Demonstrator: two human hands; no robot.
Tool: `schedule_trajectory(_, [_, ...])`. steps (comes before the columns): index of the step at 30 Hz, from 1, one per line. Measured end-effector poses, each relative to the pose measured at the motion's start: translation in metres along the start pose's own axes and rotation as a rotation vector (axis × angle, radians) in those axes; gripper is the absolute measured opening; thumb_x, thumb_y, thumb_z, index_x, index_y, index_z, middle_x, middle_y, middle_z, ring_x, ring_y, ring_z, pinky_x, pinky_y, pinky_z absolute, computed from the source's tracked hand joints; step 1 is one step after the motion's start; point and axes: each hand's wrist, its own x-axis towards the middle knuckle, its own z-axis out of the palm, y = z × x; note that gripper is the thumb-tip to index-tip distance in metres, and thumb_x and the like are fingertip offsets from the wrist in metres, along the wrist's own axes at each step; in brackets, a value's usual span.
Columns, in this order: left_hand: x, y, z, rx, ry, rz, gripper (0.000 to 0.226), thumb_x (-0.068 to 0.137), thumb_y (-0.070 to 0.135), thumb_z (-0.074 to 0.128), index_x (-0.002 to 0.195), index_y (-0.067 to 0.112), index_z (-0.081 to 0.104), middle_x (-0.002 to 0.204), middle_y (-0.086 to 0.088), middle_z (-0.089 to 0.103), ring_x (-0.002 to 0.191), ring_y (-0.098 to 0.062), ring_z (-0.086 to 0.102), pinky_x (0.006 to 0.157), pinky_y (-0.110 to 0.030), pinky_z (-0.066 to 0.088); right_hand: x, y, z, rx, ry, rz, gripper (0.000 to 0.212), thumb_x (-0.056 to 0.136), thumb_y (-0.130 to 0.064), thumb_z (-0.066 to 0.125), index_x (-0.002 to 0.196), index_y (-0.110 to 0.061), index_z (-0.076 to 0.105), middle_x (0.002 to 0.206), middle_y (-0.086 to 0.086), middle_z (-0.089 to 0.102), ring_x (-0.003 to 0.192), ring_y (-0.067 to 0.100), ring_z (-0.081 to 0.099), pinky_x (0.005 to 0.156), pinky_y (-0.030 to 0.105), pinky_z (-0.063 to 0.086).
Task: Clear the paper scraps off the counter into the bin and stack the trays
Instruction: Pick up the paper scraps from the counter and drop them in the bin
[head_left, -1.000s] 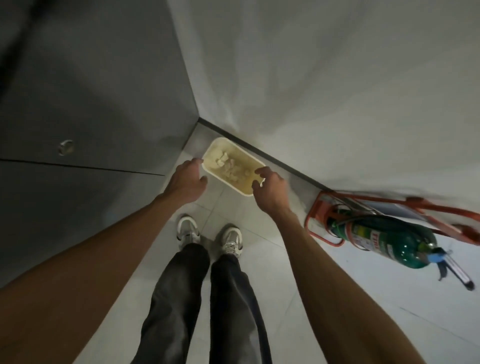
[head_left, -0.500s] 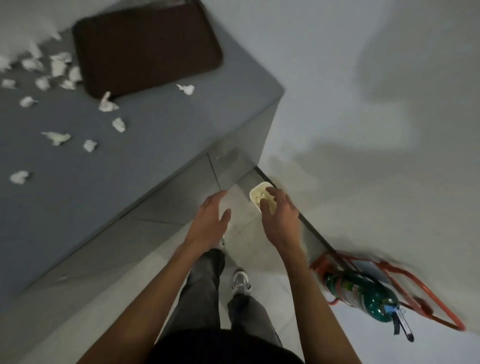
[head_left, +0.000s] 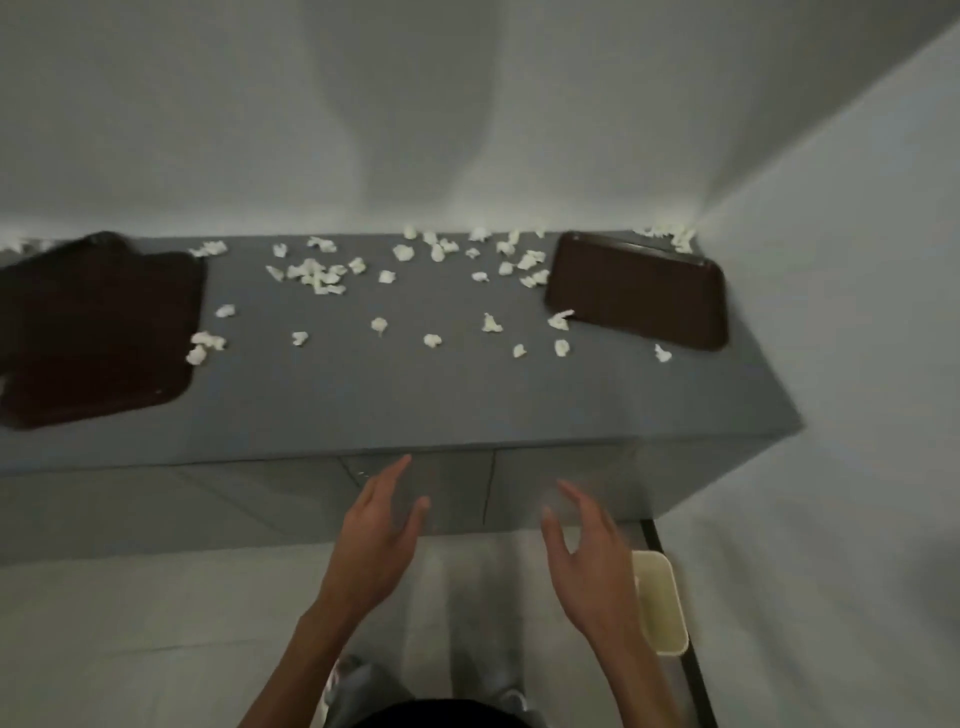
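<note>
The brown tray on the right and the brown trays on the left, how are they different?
The right tray lies alone near the counter's end by the wall; the left trays are two, overlapping crookedly. The right tray shows whole; the left trays run out of view. Both are dark brown with paper scraps beside them.

No text, label, brand, number or sign can be read anywhere in this view. The brown trays, the grey worktop, the cream bin and the walls all show plain, unmarked surfaces, and the white paper scraps carry no legible print.
</note>
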Motion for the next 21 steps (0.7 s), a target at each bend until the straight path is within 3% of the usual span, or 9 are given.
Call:
schedule_trajectory(4, [-0.016,-0.069,-0.073,-0.045,0.146,-0.093,0.063,0.098,0.051,0.055,0.155,0.03,0.036,0.155,0.004,0.046,0.141,-0.016,0.044,0.113,-0.029,0.035,-0.003,-0.064,0.064,-0.021,-0.106,-0.116,0.045,0.1,-0.051,0.056,0.143,-0.035,0.054,0.141,-0.013,0.061,0.127,0.014,0.059,0.096,0.016,0.037])
schedule_trajectory(6, [-0.026,-0.106,-0.111,-0.056,0.197,-0.146,0.064,0.098,0.051,0.056,0.155,0.031,0.037,0.155,0.002,0.046,0.141,-0.019,0.045,0.113,-0.032,0.036,-0.004,-0.096,0.102,-0.028,-0.163,-0.17,0.048,0.1,-0.053,0.055,0.143,-0.034,0.052,0.14,-0.011,0.062,0.126,0.015,0.06,0.1,0.019,0.041])
schedule_trajectory(9, [-0.046,-0.157,-0.168,-0.068,0.25,-0.213,0.061,0.098,0.047,0.057,0.153,0.028,0.04,0.154,0.004,0.048,0.139,-0.017,0.047,0.11,-0.026,0.035,-0.012,-0.146,0.16,-0.028,-0.216,-0.241,0.05,0.099,-0.056,0.053,0.142,-0.031,0.054,0.139,-0.009,0.063,0.129,0.013,0.058,0.108,0.02,0.038])
schedule_trajectory(14, [-0.081,-0.247,-0.253,-0.085,0.341,-0.309,0.056,0.098,0.043,0.059,0.15,0.025,0.045,0.15,0.007,0.051,0.138,-0.013,0.048,0.111,-0.026,0.037,-0.034,-0.23,0.254,-0.014,-0.299,-0.299,0.043,0.099,-0.046,0.059,0.139,-0.03,0.058,0.136,-0.006,0.064,0.127,0.012,0.058,0.107,0.013,0.035])
schedule_trajectory(21, [-0.09,-0.338,-0.337,-0.135,0.437,-0.428,0.051,0.1,0.044,0.054,0.149,0.027,0.046,0.147,0.011,0.053,0.135,-0.01,0.049,0.111,-0.026,0.035,-0.042,-0.329,0.354,-0.056,-0.395,-0.409,0.046,0.1,-0.054,0.05,0.139,-0.029,0.058,0.136,-0.012,0.063,0.125,0.004,0.057,0.107,0.012,0.035])
